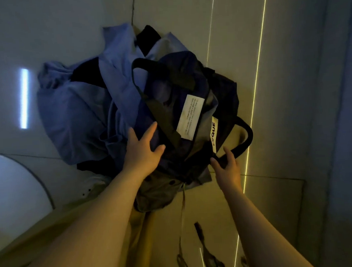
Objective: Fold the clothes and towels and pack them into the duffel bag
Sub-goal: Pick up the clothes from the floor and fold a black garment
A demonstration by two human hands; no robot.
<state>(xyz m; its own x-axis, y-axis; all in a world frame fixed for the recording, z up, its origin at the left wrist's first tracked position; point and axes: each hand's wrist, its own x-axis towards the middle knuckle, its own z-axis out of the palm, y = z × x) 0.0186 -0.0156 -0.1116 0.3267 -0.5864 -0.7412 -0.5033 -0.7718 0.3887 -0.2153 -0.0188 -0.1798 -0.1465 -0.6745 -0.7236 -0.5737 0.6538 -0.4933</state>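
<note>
- Duffel bag (189, 103) — dark, mouth gaping — lay on the pale tiled floor (282, 84), resting partly over a heap of blue clothes (81, 106).
- Left hand (144, 150) pressed flat on the bag's near edge beside the clothes, fingers spread.
- Right hand (227, 167) pinched the base of the bag's black handle (247, 137) between thumb and fingers.
- White labels (190, 116) showed inside the opening.

Dark navy duffel bag (190, 80), black handles (245, 136), blue clothes (82, 110).
</note>
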